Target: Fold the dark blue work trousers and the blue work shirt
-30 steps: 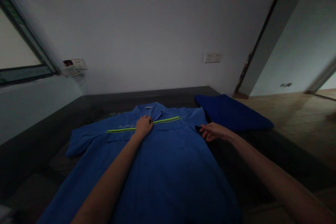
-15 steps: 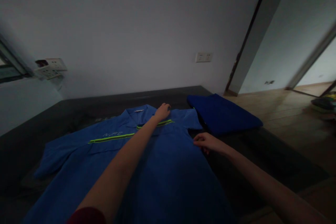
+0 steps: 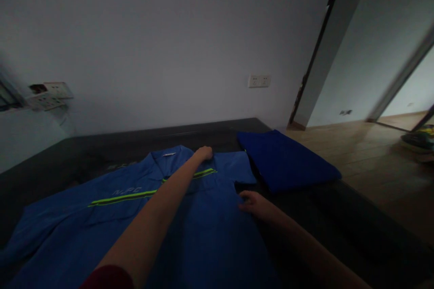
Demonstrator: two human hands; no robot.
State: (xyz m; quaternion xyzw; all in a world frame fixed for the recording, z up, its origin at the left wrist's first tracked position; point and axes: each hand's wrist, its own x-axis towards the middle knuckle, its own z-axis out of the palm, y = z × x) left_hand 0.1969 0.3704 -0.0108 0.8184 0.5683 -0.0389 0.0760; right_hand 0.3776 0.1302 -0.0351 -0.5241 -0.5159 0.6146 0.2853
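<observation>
The collared blue cloth shirt (image 3: 210, 221) bears yellow-green chest stripes (image 3: 124, 198) and pale lettering (image 3: 127, 191). At its two o'clock, the flat rectangular cloth (image 3: 288, 158) is deeper blue.

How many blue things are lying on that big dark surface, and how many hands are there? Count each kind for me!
Blue shirt: 1
Flat deep-blue item: 1
Hands: 2, left hand and right hand
Total: 4

Single head-worn view; looks forward and down; shirt (image 3: 217, 221) close below, wall (image 3: 152, 45) beyond
</observation>
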